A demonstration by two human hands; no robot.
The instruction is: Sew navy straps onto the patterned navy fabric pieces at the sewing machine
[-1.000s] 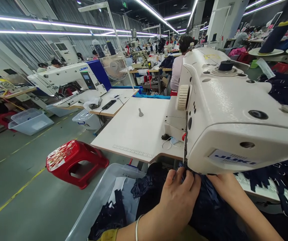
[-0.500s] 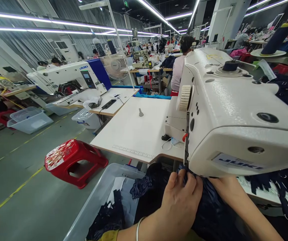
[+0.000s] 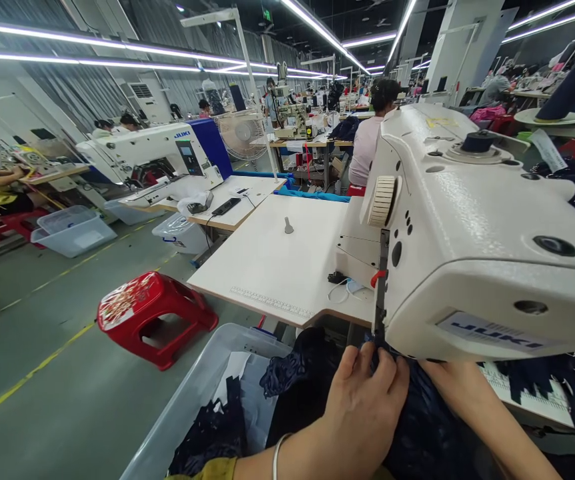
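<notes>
Pinching navy fabric (image 3: 430, 427) at the lower left edge of the machine head (image 3: 487, 287) — left hand (image 3: 367, 407), fingers curled in. Right hand (image 3: 450, 380) is to its right, fingertips hidden under the head; can't tell its grip. Little room between hands and head. Near edge of white tabletop (image 3: 277, 257) just beyond the fabric; plastic bin (image 3: 183, 393) near left — wider floor (image 3: 67, 427) left of the red stool (image 3: 142, 303).

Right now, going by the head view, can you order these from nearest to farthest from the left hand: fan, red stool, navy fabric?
1. Navy fabric: right at the left hand.
2. Red stool: on the floor, off to the left.
3. Fan: far ahead, to the left.
</notes>
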